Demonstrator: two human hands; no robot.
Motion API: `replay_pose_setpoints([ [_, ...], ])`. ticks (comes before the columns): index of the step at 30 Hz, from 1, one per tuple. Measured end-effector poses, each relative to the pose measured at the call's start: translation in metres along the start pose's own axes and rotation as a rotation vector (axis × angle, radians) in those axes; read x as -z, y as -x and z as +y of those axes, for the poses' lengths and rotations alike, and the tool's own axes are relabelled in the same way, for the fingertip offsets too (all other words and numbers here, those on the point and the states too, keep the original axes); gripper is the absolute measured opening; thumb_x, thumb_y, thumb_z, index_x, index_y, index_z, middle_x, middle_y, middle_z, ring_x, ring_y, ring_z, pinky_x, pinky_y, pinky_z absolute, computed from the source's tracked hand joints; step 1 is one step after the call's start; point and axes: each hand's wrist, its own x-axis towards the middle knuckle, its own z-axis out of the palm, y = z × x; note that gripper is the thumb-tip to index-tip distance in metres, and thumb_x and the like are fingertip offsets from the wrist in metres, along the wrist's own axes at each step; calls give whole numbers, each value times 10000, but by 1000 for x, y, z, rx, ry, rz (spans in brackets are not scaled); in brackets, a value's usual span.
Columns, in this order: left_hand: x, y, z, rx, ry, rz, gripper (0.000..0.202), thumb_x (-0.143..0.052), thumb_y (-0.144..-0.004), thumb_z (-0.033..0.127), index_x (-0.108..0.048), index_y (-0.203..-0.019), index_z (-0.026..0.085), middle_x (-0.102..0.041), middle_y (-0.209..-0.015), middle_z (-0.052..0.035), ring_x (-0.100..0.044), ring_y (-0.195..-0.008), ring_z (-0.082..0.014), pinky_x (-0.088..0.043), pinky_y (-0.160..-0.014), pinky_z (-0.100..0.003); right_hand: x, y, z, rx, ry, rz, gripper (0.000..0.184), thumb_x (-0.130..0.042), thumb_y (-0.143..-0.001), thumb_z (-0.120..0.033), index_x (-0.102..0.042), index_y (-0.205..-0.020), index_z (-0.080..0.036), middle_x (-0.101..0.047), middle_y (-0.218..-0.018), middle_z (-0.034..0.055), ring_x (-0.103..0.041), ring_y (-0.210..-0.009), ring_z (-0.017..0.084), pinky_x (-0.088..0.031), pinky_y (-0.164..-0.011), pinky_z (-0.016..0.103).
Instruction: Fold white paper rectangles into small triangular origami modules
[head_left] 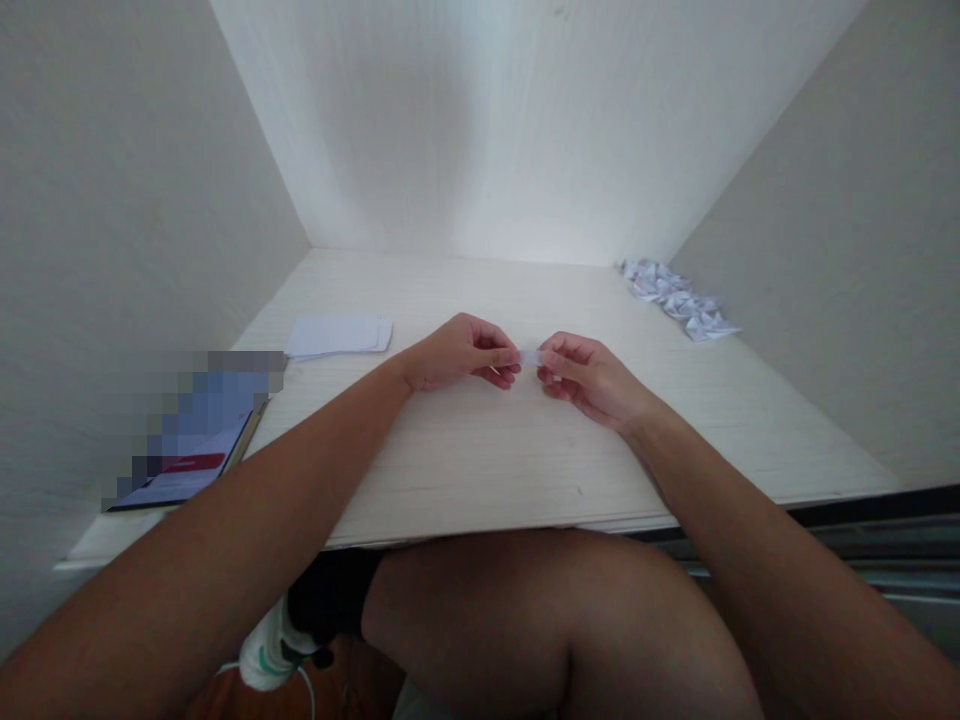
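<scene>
Between my two hands, just above the middle of the desk, is a small strip of white paper (530,357). My left hand (484,352) pinches its left end between thumb and fingers. The right end is pinched by my right hand (576,370). Only a short piece of the strip shows between the fingertips; the rest is hidden by them. A stack of white paper sheets (337,335) lies to the left of my left hand. At the back right, beyond my right hand, sits a pile of small folded white paper pieces (679,298).
The pale wooden desk (465,460) is enclosed by a back panel (525,130) and a side panel on each side. A partly pixelated device or book with a dark edge (187,450) lies at the left. My leg (540,620) is under the front edge.
</scene>
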Motion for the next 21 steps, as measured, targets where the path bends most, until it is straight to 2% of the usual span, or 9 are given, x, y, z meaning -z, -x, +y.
replay_pose_setpoints([
  [3,-4,-2,-3,-52,-172,66,157,-855,-791,271,-779,-776,134,-780,-712,-65,-735,-626,-152,-627,-648,-281,4,1,4,46,163,47,273,-777,-844,-435,-645,-820,-197,-627,-624,-21,-450,-472,99,-308,-462,244],
  [6,-9,-4,-5,-115,-301,137,102,-826,-799,231,-791,-803,135,-788,-716,-59,-723,-589,-141,-597,-606,-248,4,2,7,126,302,115,204,-755,-859,-372,-690,-825,-181,-686,-678,13,-531,-559,124,-385,-542,260],
  [9,-13,-3,-4,-172,-379,192,114,-791,-822,254,-797,-821,140,-808,-763,-72,-756,-648,-165,-608,-630,-255,3,1,9,206,402,186,159,-721,-877,-331,-709,-830,-180,-710,-724,30,-585,-650,151,-432,-626,282],
  [13,-14,-3,-4,-226,-455,234,160,-786,-820,308,-792,-780,153,-801,-710,-63,-763,-654,-183,-613,-637,-265,2,-1,10,281,490,234,110,-686,-888,-261,-696,-808,-186,-720,-727,29,-609,-662,158,-450,-652,289],
  [21,-10,-3,-9,-281,-542,238,202,-767,-832,353,-790,-768,163,-792,-680,-55,-754,-607,-180,-600,-588,-255,-1,-3,13,350,581,250,93,-645,-893,-172,-699,-818,-178,-727,-713,20,-634,-637,149,-469,-656,276],
])
